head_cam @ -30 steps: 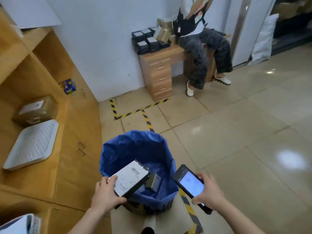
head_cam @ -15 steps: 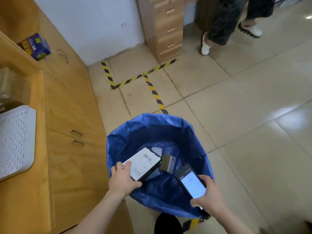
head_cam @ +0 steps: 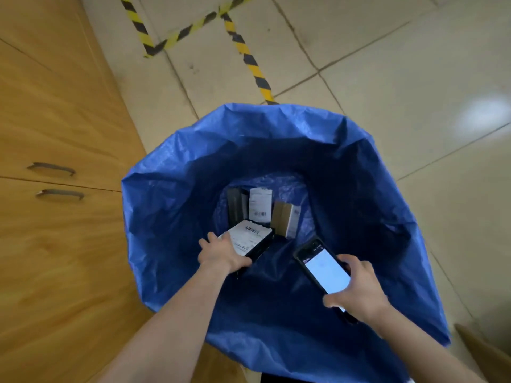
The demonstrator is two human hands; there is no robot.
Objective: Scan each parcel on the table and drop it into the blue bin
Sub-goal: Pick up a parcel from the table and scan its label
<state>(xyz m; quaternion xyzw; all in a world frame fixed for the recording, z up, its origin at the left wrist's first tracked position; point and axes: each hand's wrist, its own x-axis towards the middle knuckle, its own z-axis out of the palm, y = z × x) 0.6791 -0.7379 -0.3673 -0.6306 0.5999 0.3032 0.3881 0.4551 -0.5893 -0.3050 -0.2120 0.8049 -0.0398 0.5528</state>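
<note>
Two, maybe three parcels are down in the blue bin already?

— That is my count. A brown box and a white-labelled packet stand on the bottom. The dark shape beside the packet could be a third, or only its side. I cannot tell which.

And the one in hand?

— The left hand grips a black parcel, label up, well inside the bin's mouth. It has not been let go. I would say this parcel's turn is nearly over, and only the release is left.

Has it been scanned?

— Probably, since it is already over the drop. The right hand is curled round a phone with its screen lit and pale, held just right of the parcel and apart from it. What the screen reads is too small to make out.

Where does the parcel sit against the fingers?

— The near end is buried in the left hand. The thumb lies on the label face, and the other fingers wrap the near edge, their tips hidden underneath. Most of the parcel juts out beyond them toward the far wall, tilted. Its far corner comes close to the brown box, and I cannot say whether they touch.

How many are left to do?

— No telling. The table is out of view, and only a wooden cupboard shows on the left.
</note>
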